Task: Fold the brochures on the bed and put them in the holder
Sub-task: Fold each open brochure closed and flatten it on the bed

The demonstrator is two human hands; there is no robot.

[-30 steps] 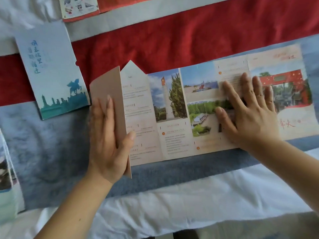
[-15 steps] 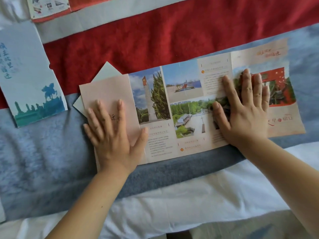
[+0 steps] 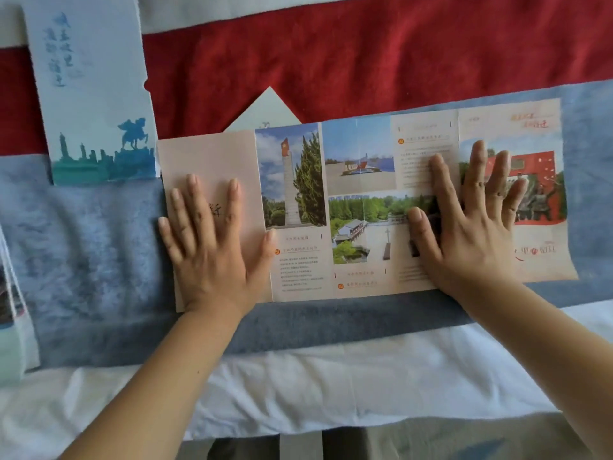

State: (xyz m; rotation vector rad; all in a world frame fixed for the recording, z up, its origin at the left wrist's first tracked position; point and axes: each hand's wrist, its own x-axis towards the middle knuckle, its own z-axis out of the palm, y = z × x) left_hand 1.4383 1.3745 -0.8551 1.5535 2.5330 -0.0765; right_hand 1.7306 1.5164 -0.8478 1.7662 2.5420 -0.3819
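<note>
My left hand (image 3: pixel 212 257) lies flat, fingers spread, on the folded-over end panel of the long pale-pink paper brochure (image 3: pixel 361 161), just right of the pale blue card holder (image 3: pixel 96 104) with a horseman silhouette; my right hand (image 3: pixel 464 240) presses flat farther right. The sheet looks thin, light, limp and easily creased; I would pinch its free right edge. Its Chinese print is too blurred to read.

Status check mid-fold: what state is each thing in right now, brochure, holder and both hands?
brochure: lying flat on the bed, left end panel folded over, rest spread open.
holder: lying flat, untouched by either hand; contents cannot be told.
left hand: open, pressing flat on the folded panel.
right hand: open, pressing flat on the spread part.
</note>
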